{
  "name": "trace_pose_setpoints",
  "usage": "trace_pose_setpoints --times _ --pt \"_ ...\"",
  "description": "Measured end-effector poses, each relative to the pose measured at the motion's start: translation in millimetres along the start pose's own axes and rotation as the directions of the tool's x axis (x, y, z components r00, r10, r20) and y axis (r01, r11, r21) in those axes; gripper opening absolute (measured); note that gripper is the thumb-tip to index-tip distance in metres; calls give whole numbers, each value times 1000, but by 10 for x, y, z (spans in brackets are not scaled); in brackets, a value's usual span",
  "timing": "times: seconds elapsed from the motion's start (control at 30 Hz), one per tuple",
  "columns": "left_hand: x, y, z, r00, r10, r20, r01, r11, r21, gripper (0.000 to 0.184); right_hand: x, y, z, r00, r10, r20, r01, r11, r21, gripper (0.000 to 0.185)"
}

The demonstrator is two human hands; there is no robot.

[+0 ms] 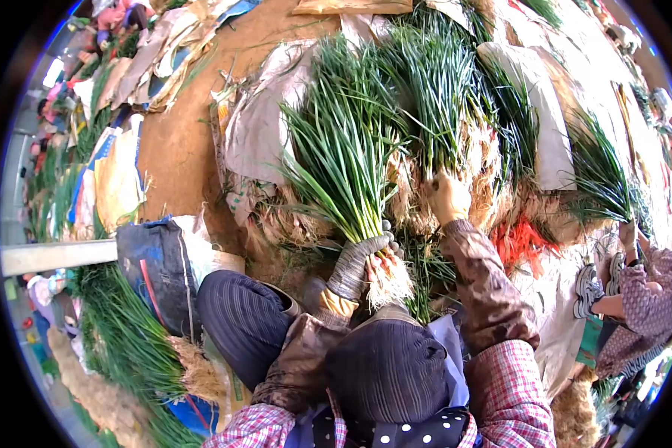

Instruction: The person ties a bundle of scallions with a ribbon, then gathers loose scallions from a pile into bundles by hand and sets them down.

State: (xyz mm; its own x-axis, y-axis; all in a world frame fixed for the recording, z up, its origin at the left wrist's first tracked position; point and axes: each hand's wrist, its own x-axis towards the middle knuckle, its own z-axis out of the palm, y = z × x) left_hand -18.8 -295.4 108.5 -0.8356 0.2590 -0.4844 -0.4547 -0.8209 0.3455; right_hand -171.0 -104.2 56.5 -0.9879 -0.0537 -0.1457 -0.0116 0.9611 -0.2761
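My left hand, in a grey glove, is closed around a bunch of scallions. Their green leaves fan out away from me, and the pale root ends stick out below the fist, close to my knee. Further right, my right hand wears a cream glove. Its fingers are bent in at the base of the leaves of a heap of scallions, seemingly pinching some stalks; the fingertips are partly hidden. Dry brown roots hang from that heap beside my right hand.
Bare brown ground lies to the left. Sacking is under and around the heap. Red strings lie right of my forearm. More scallions rest at lower left near a dark bag. At right, a person handles another bunch.
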Motion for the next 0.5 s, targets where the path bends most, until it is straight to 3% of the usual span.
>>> trace_pose_setpoints --times 0.07,0.1,0.13,0.2,0.27,0.3,0.33,0.4,0.43,0.5 --pt "105 -59 -192 1000 26 -12 -25 990 138 36 -339 148 313 990 -129 -54 140 929 343 21" --pt "69 -15 -156 999 -24 -43 31 986 162 36 -660 -4 123 978 -197 -63 205 883 423 17" --pt "78 2 -141 1000 -6 -5 7 978 209 38 -969 -264 -234 946 -281 -162 318 902 292 14" --pt "82 -2 -70 1000 26 -10 -23 980 198 40 -1330 -360 -420 888 -433 152 355 858 372 14" --pt "81 -79 -113 1000 12 6 -12 996 85 39 -1442 -291 -343 870 -392 300 268 885 379 18" --pt "115 -101 -150 999 48 -10 -46 987 154 38 -1374 -263 -335 897 -339 284 195 880 433 23" --pt "96 -77 -124 999 23 -27 -18 984 176 36 -1232 -295 -452 850 -170 499 -88 888 452 37" --pt "37 -14 -65 998 -26 -64 40 974 224 33 -1125 -398 -413 949 -77 306 -134 780 611 49" --pt "41 -70 -99 990 67 -124 -34 968 249 19 -1026 -445 -360 934 -139 329 -119 747 654 59" --pt "67 -133 -138 976 115 -183 -64 963 263 17 -958 -593 -264 952 -84 294 -153 701 697 47"
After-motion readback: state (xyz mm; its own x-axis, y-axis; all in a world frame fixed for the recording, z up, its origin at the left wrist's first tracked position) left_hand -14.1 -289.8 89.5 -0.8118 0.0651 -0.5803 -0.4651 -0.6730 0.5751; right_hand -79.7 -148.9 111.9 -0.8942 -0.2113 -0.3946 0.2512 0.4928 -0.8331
